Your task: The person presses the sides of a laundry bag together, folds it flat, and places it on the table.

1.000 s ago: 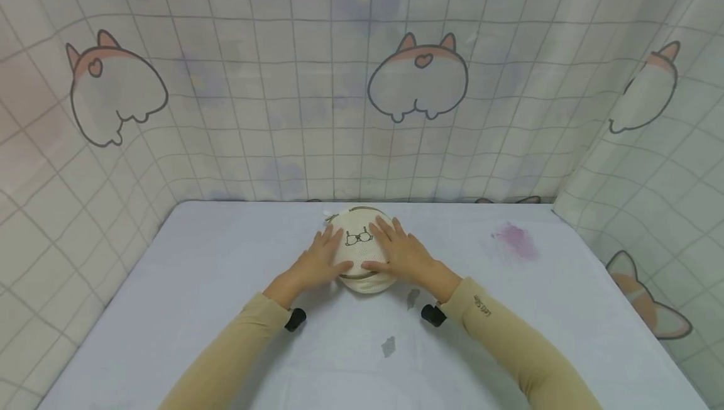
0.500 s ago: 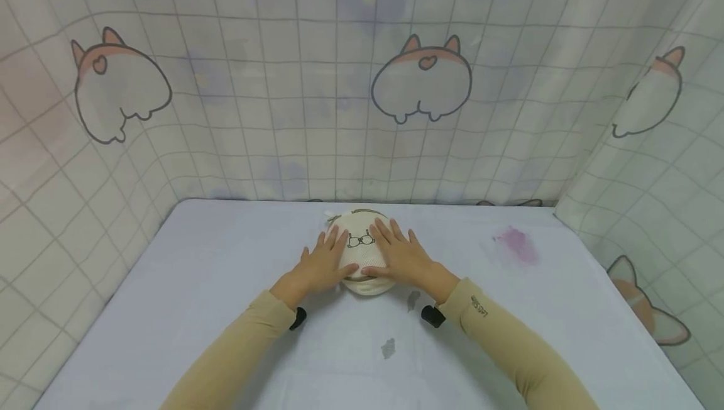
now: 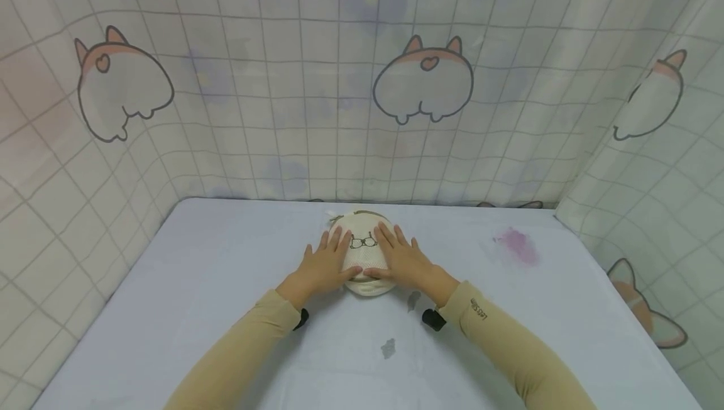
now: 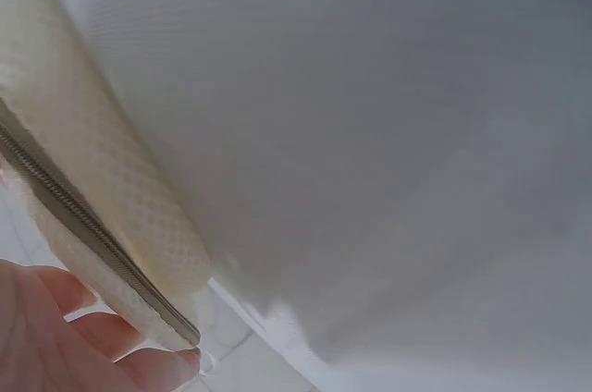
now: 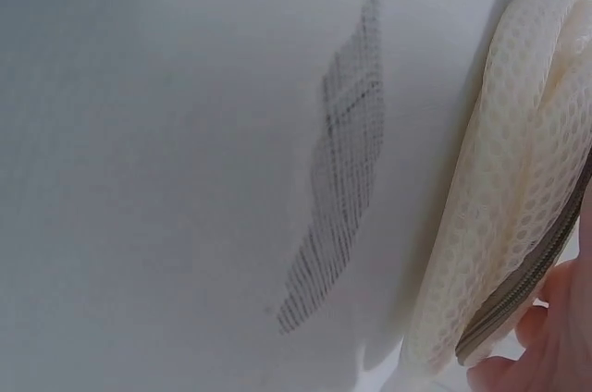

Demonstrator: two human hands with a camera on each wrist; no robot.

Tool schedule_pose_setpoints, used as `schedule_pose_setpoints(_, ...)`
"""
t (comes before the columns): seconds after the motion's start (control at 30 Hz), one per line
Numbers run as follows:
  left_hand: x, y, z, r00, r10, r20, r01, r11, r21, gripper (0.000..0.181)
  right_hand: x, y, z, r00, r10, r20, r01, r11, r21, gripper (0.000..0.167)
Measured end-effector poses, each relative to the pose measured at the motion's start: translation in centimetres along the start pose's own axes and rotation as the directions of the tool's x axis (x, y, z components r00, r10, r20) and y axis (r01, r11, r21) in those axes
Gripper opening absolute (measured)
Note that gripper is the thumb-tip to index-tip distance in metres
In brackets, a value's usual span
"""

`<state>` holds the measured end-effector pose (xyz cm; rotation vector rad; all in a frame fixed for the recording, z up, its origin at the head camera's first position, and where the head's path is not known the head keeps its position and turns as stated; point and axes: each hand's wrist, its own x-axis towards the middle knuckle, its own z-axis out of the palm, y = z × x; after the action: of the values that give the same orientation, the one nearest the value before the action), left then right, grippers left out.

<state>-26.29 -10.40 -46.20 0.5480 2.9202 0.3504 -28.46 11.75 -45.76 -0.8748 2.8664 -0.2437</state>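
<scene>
A round cream mesh laundry bag lies near the table's far edge, with a small dark line drawing on its top and a brown zipper around its side. My left hand rests on its left part, fingers spread and mostly straight. On the opposite side, my right hand lies flat in the same way, the two thumbs nearly meeting at the front. Both wrist views show the bag's padded mesh wall and zipper close up, with fingertips over the upper edge. What is inside the bag cannot be seen.
A white-covered table spreads around the bag. Grey marks and a pink stain show on the cover. A checked curtain with cartoon corgis hangs behind and along both sides.
My left hand has shifted slightly to the right on the bag, its thumb nearer the right one. The right hand stays almost in place. The head view has shifted a little.
</scene>
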Motion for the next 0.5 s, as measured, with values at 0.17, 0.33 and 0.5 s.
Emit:
schedule_pose_setpoints(0.17, 0.07, 0.03, 0.20, 1.000, 0.005, -0.007, -0.005, 0.999, 0.037, 0.085, -0.05, -0.04, 0.11, 1.000, -0.003, 0.008, 0.002, 1.000, 0.022, 0.100)
schedule_pose_setpoints(0.33, 0.12, 0.12, 0.33, 1.000, 0.005, -0.004, -0.005, 0.999, 0.051, 0.084, 0.05, 0.09, 0.37, 1.000, -0.002, 0.022, 0.001, 0.999, 0.034, 0.099)
schedule_pose_setpoints(0.5, 0.03, 0.27, 0.25, 1.000, 0.000, 0.008, -0.001, 0.998, 0.069, 0.084, 0.12, 0.08, 0.59, 1.000, -0.001, 0.030, 0.000, 0.999, 0.041, 0.097)
